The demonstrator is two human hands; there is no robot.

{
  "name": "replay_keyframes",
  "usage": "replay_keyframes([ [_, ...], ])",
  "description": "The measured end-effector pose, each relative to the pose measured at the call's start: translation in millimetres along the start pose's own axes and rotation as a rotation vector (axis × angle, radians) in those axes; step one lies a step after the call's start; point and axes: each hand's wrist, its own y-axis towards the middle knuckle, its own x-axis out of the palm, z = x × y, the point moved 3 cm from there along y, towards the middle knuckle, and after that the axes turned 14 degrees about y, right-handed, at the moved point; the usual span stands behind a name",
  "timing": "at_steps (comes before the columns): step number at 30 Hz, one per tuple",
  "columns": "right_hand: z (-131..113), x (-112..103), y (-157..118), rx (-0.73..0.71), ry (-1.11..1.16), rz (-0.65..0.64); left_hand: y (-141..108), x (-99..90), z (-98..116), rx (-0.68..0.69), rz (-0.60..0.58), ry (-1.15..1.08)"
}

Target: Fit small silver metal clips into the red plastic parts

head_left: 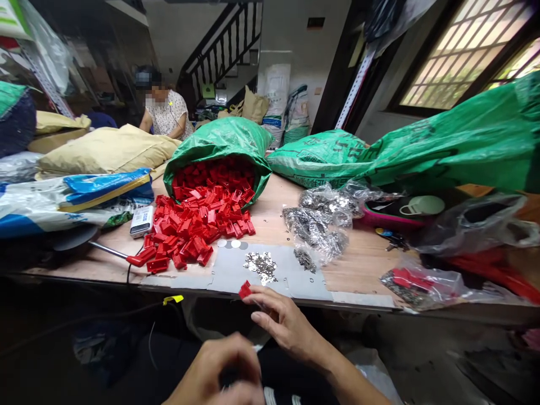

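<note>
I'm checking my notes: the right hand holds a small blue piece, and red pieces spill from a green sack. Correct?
The small piece in the right hand is red, not blue, as the head view shows. Red pieces do spill from a green sack.

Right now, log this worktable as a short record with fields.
Right grip: at a red plastic piece; firm hold unclear
Left grip: blurred, contents unclear
Red plastic pieces: heaped at green woven sack's open mouth
Grey sheet: loose silvery metal pieces
By sheet's right end: clear plastic bags of metallic parts
Background: person in spotted top
</note>
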Motion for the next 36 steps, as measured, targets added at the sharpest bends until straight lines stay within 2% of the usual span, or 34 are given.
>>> replay_keyframes([
  [3, -5, 5, -14, 0.025, 0.064, -0.02, 38, -4.8, 0, 0.115, 0.222, 0.19],
  [5, -7, 12, -21, 0.034, 0.086, -0.043, 51, -3.5, -1, 0.186, 0.322, 0.292],
  [8, -8, 18, -25, 0.032, 0.101, -0.08, 58, 4.4, -3, 0.235, 0.29, 0.321],
  [10, -5, 14, -23, 0.039, 0.111, -0.081, 59, 8.1, -4, 0.205, 0.278, 0.276],
  [12, 4, 0, -17, 0.062, 0.07, -0.001, 59, 10.8, -5, 0.114, 0.258, 0.16],
  [13, 10, -10, -13, 0.079, 0.007, 0.08, 60, 12.2, -6, 0.058, 0.234, 0.071],
  [15, 24, -32, -5, 0.11, -0.201, 0.246, 60, 15.5, -6, -0.047, 0.171, -0.142],
  [17, 38, -47, 3, 0.142, -0.433, 0.31, 59, 18.7, -4, -0.121, 0.115, -0.35],
  [20, 53, -54, 13, 0.157, -0.637, 0.304, 57, 21.6, -1, -0.199, 0.088, -0.552],
  [25, 61, -49, 26, 0.152, -0.749, 0.282, 55, 22.1, 0, -0.27, 0.115, -0.672],
  [29, 65, -48, 34, 0.157, -0.739, 0.263, 55, 17.6, 0, -0.268, 0.134, -0.712],
  [36, 65, -57, 37, 0.186, -0.588, 0.251, 57, 10.7, 4, -0.229, 0.1, -0.816],
])
